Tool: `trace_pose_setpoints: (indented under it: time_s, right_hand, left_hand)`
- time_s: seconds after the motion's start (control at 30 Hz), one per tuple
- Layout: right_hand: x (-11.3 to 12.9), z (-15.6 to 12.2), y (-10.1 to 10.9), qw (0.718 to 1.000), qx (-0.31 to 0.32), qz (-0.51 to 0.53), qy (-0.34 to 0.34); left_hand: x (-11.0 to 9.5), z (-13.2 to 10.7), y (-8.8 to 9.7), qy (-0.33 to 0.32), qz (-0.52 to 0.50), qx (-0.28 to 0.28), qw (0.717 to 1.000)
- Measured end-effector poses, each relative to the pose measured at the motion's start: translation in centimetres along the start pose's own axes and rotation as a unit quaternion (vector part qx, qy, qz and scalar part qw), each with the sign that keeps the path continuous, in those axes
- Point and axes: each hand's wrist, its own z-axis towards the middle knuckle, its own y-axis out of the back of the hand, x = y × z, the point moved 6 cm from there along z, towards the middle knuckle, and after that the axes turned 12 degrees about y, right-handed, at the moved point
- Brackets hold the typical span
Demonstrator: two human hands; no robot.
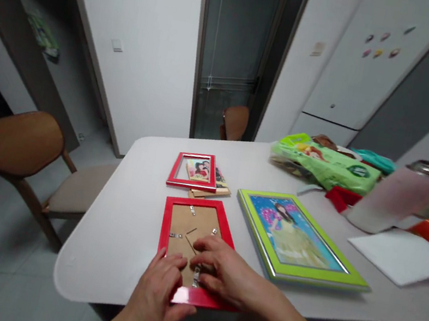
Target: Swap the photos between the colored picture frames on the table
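Observation:
A red picture frame (167,218) lies face down near the table's front edge, its brown backing board (198,219) showing with several small metal clips along the sides. My left hand (159,286) grips its lower left corner, fingers on top and thumb along the near edge. Over the lower right of the board rests my right hand (225,273), its bent fingers apart and touching the board beside a metal clip (196,273). Its palm covers part of the frame's right side. No object shows between those fingers.
Beyond lies a second red frame (174,167) over some photo cards (221,184). To the right are a green-framed picture (300,236), a pink tumbler (402,199), white paper (405,255) and a green package (325,163). A wooden chair (29,150) stands left of the table (107,252).

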Motion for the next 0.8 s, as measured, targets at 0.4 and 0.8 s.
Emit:
trace_pose_setpoints:
  time_s: [0.4, 0.8]
  right_hand:
    - [0.0, 1.5, -1.0, 0.999, -0.028, -0.01, -0.023]
    - [-3.0, 6.8, -3.1, 0.986, -0.073, -0.121, -0.089]
  left_hand:
    - [0.0, -0.2, 0.3, 0.018, -0.061, 0.006, 0.998]
    - [0.2, -0.3, -0.7, 0.009, 0.041, -0.024, 0.999]
